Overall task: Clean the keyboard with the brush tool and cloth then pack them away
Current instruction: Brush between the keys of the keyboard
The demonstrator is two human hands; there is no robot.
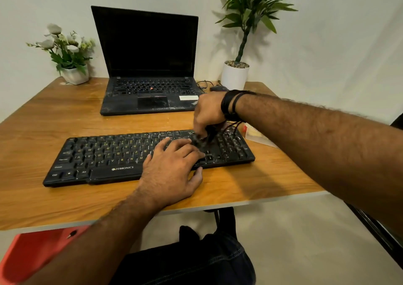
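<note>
A black keyboard (104, 154) lies across the wooden table (54, 114) in front of me. My left hand (172, 171) rests flat on its right-centre keys, fingers spread, thumb over the front edge. My right hand (207, 114) reaches in from the right, fingers pinched down on a small dark brush tool (206, 139) that touches the keys near the upper right of the keyboard. The tool is blurred and mostly hidden by my fingers. A clear packet (256, 135) with something pale inside lies just right of the keyboard, partly behind my forearm.
An open black laptop (148, 66) stands behind the keyboard. A dark mouse (218, 88) and cables sit at its right. A white pot with flowers (74, 73) is at the back left, a white potted plant (235, 75) at the back right. A red chair (32, 252) is at lower left.
</note>
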